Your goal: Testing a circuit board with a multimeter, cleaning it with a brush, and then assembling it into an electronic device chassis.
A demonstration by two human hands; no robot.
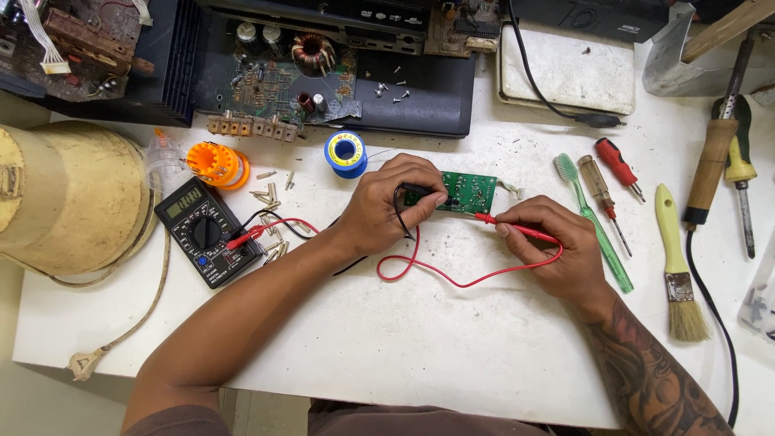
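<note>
Head view: left hand (387, 206) pinching black probe (420, 190) onto small green circuit board (464, 194) lying mid-table (404, 339), right hand (557, 250) gripping red probe (517, 228) with tip at board's lower edge, red lead (452, 278) looping between hands, black multimeter (206, 232) well left, green toothbrush (593, 222) just right.

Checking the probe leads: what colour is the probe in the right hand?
Red probe, pinched in the right hand; clearest in the head view.
</note>
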